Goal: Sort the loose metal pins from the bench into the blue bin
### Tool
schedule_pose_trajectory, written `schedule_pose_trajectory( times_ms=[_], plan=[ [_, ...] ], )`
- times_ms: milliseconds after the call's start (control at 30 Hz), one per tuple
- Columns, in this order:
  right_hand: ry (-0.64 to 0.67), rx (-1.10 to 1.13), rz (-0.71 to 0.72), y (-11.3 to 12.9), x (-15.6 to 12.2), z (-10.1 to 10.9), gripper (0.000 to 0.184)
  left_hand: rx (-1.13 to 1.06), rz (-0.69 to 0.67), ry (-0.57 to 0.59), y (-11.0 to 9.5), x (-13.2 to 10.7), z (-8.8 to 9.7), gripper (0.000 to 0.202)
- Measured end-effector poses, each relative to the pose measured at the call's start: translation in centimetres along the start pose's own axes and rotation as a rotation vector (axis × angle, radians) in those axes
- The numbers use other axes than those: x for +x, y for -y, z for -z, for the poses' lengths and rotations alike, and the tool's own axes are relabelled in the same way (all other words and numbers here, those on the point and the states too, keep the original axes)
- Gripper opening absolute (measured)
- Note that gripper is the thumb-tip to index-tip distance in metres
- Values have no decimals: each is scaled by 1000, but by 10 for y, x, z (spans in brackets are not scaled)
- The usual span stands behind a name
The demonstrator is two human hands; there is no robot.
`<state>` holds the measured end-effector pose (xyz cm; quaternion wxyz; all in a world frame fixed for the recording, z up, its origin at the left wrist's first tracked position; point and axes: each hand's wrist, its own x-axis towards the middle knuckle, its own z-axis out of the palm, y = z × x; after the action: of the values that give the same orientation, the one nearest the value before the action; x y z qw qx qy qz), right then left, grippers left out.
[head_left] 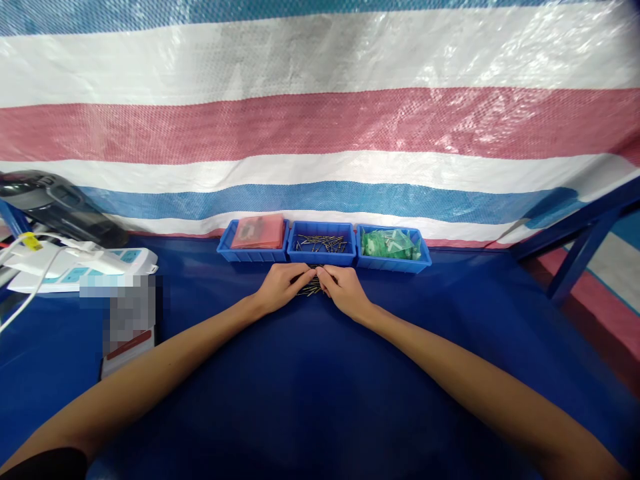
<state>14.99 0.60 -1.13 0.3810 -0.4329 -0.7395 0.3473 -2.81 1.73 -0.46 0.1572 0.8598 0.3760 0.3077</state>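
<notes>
Two bare arms (pixel 165 373) come in from the near side, smooth and long, with a bit of black sleeve (pixel 45 465) at the near left. They reach over a flat, shiny blue table (pixel 320 400). The left hand (pixel 280 285) and right hand (pixel 346 288) meet in the middle, fingers curled and tips close together, over a small pile of thin metal sticks (pixel 311 288). The pile lies on the table, just on the near side of the middle tray (pixel 323 259). I cannot tell if either hand is pinching any sticks, because the fingers hide that. The middle tray is hard blue plastic, and more thin, hard sticks lie in it every which way. The left tray (pixel 253 255) has a flat, see-through red case (pixel 267 231). The right tray (pixel 395 265) has crinkly green packets (pixel 390 244). Far behind hangs a shiny, woven striped sheet (pixel 320 127).
</notes>
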Motion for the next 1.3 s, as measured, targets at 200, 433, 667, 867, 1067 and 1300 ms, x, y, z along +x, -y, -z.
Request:
schedule_pose_trajectory(
  times_ms=[200,433,667,867,1067,1300],
  plan=[
    [-8,11,3,0,0,0,46,-10,14,-2,0,-1,-1,37],
    [-7,18,8,-1,0,0,45,-24,27,9,0,-1,-1,35],
    [5,17,-7,-1,-1,0,43,-32,47,27,-1,0,0,32],
    [10,16,-1,0,0,0,43,-23,42,53,0,1,0,33],
    [11,14,-7,0,1,1,43,-7,42,80,1,0,-1,36],
    [6,28,-1,0,0,0,43,-19,49,69,0,0,0,33]
  ],
)
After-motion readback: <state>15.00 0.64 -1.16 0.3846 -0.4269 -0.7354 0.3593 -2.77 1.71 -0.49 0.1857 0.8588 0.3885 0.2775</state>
